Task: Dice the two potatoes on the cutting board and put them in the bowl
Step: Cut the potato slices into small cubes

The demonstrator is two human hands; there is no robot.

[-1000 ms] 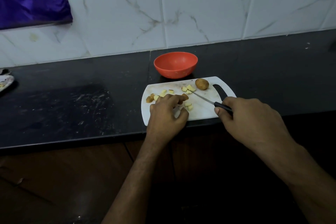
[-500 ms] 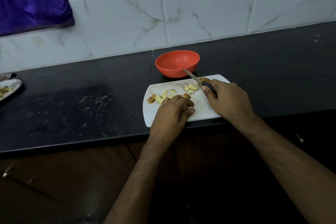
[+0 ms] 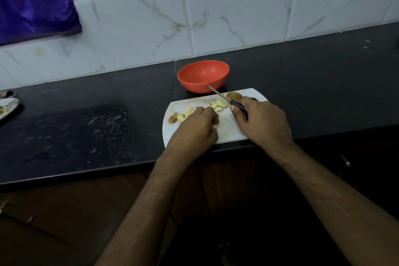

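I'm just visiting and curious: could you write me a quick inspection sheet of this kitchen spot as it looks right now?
Surface: black counter, dusty smears.
Job's things: white cutting board with potato pieces; whole potato at its far edge; empty red bowl behind.
Clutter: plate at far left.
Hands: left hand curled over pieces; right hand grips knife.
Cables: nothing seen.
Surroundings: marble-look wall tiles, purple cloth.
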